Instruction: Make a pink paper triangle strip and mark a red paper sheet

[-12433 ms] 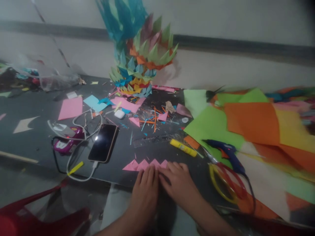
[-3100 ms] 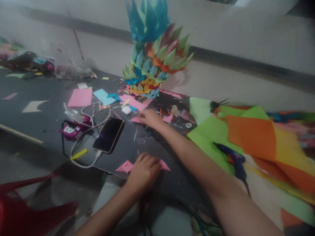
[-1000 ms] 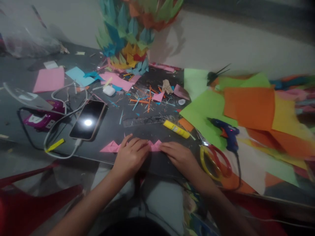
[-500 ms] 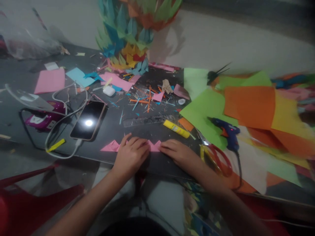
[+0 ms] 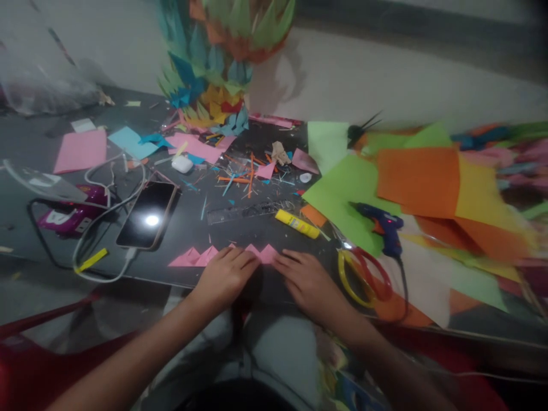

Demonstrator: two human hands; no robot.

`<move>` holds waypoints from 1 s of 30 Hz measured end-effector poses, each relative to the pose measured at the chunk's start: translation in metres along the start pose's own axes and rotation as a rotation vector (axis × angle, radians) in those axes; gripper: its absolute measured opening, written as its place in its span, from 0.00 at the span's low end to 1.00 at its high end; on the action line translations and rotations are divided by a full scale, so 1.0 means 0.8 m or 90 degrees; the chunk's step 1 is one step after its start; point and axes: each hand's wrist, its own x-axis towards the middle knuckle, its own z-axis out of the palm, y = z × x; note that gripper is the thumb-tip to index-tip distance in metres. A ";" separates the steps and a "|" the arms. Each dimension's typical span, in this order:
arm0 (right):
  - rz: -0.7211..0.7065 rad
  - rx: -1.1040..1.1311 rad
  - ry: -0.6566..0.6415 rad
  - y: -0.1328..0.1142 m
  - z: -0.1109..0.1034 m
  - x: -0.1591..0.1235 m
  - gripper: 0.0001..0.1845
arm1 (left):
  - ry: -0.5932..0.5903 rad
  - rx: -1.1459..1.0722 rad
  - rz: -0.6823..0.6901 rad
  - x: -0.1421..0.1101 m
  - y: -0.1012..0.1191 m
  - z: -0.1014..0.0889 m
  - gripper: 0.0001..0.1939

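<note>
A row of folded pink paper (image 5: pixel 195 257) with pointed peaks lies near the table's front edge. My left hand (image 5: pixel 226 274) lies over its middle, fingers together and pressing down on the strip, hiding part of it. At the strip's right end, the fingertips of my right hand (image 5: pixel 306 279) hold the paper, the thumb tucked low. Just beyond the hands lie a yellow glue stick (image 5: pixel 297 223) and a clear ruler (image 5: pixel 248 212). Scissors (image 5: pixel 363 274) with red and yellow handles rest right of my right hand.
A blue glue gun (image 5: pixel 385 225) lies on coloured paper sheets (image 5: pixel 417 177) at the right. A phone (image 5: pixel 148 216) on a white cable is at the left, beside a purple device (image 5: pixel 75 211). Paper scraps (image 5: pixel 252 174) litter the middle. Behind stands a folded-paper sculpture (image 5: pixel 205 74).
My left hand's raised finger has come down onto the strip, and a second peak to its left is now exposed. The whole view has shifted slightly.
</note>
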 end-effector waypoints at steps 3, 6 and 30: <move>0.064 -0.026 0.087 0.014 -0.010 0.012 0.14 | 0.004 0.019 -0.004 0.001 0.004 -0.001 0.10; 0.177 -0.101 0.145 0.036 -0.017 0.035 0.16 | 0.014 0.032 -0.011 -0.001 0.010 -0.002 0.10; 0.090 -0.066 0.075 -0.016 0.041 0.013 0.26 | 0.121 -0.117 -0.207 -0.027 0.040 0.012 0.13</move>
